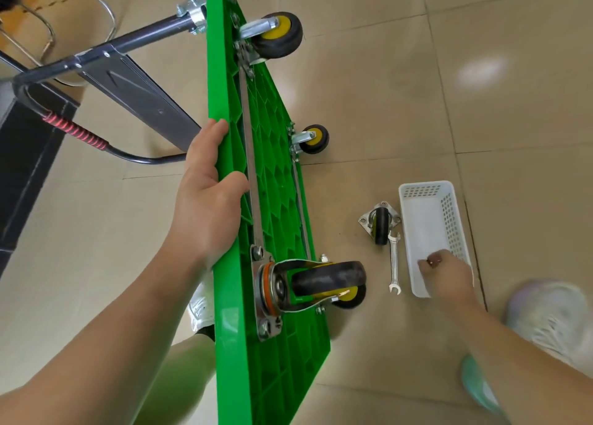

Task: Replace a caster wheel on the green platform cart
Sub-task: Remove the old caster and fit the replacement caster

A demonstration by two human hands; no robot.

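The green platform cart (pixel 276 174) stands on its long edge, underside facing right, with caster wheels showing. My left hand (pixel 208 187) grips its upper edge, thumb on the ribbed underside. The nearest swivel caster (pixel 324 281) is bolted to the cart by a metal plate. A loose caster wheel (pixel 380 224) with a square mounting plate lies on the floor, and a silver open-end wrench (pixel 394 264) lies beside it. My right hand (pixel 444 272) reaches into the near end of a white plastic basket (pixel 449 206), fingers curled; whether they pinch anything is hidden.
The cart's dark folded handle (pixel 106 68) with a red grip (pixel 75 129) sticks out to the left. A chrome chair frame (pixel 48 29) stands at the upper left. My shoes (pixel 558 318) are on the tan tiled floor near the basket.
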